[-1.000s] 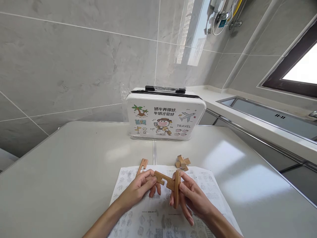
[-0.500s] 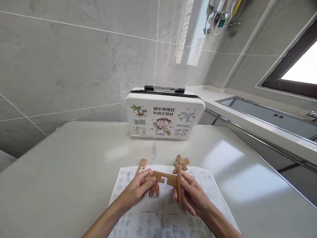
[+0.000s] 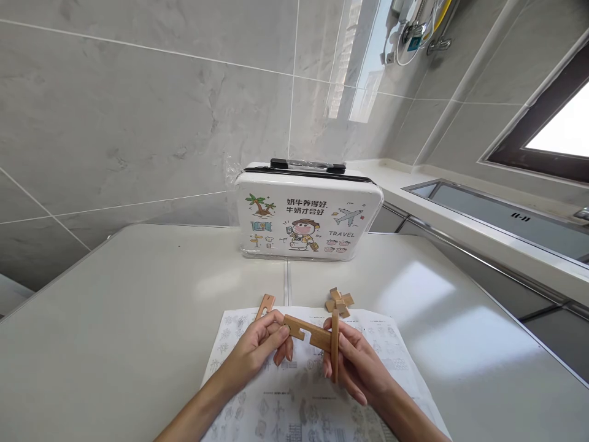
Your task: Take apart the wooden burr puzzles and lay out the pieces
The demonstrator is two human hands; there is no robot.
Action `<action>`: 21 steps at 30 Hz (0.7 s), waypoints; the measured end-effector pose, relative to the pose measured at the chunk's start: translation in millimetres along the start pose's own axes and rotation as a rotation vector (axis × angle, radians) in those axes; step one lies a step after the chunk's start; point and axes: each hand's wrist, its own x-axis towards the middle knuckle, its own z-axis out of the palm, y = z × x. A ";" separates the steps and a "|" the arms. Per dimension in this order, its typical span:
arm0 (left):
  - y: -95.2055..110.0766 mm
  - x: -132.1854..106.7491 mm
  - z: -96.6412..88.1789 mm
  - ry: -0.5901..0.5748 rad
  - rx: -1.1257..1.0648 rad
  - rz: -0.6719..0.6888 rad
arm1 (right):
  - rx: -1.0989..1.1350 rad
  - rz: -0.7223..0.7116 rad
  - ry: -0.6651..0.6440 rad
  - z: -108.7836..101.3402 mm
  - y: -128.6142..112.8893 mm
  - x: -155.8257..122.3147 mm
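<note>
My left hand (image 3: 257, 350) pinches the left end of a notched wooden bar (image 3: 306, 330) that lies crosswise. My right hand (image 3: 356, 362) grips a second wooden bar (image 3: 335, 345) held upright, which crosses the first one at its right end. Both hands hover just above a printed instruction sheet (image 3: 299, 405). A loose wooden bar (image 3: 265, 304) lies on the table beyond my left hand. A small assembled wooden knot (image 3: 339, 301) sits beyond my right hand.
A white cartoon-printed tin case (image 3: 308, 212) wrapped in plastic stands at the back of the white table (image 3: 138, 294), against the tiled wall. A counter with a sink (image 3: 497, 215) runs along the right.
The upright bar in my right hand has turned from tilted to nearly vertical and slid a little right along the crosswise bar. My right hand's fingers have closed in around it.
</note>
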 end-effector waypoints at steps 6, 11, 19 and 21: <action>3.2 -2.6 4.6 0.018 0.015 0.014 | 0.009 -0.030 -0.011 1.5 1.4 -2.2; 3.6 -2.9 -1.2 0.106 -0.028 0.039 | 0.101 -0.147 0.112 -0.8 -3.7 -2.1; 5.8 -1.1 -6.4 0.270 0.065 0.063 | -0.190 -0.144 0.229 5.4 -17.9 0.0; 2.7 -1.9 -4.6 0.272 0.147 0.052 | -0.339 -0.116 0.250 8.3 -14.0 0.6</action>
